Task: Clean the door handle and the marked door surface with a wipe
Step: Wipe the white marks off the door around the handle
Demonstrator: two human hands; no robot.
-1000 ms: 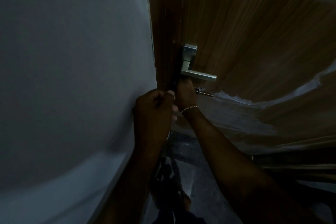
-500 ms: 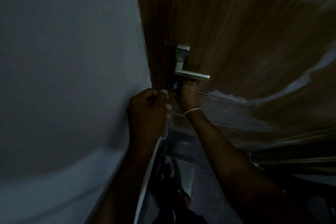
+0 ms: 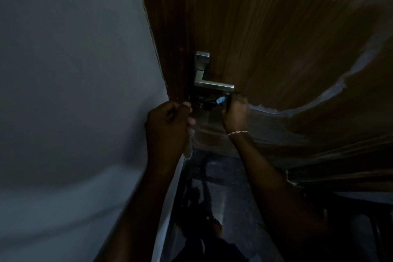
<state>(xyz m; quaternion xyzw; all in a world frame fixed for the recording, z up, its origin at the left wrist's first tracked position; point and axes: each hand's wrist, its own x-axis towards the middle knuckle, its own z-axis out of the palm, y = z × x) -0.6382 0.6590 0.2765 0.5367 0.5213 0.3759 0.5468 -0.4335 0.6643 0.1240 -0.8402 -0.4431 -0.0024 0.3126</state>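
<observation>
While right hand (image 3: 235,112) pinches wipe (image 3: 221,100), handle (image 3: 213,85) above

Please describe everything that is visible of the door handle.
The handle is a square-edged lever of silvery brushed metal on a narrow upright plate with two screws at its top. It sits on the brown wooden door, close to the door's left edge. The lever lies level and points right. No hand seems to touch it: the right hand is just below its free end, the left hand lower and further left. The picture is too dim to show dirt.
</observation>
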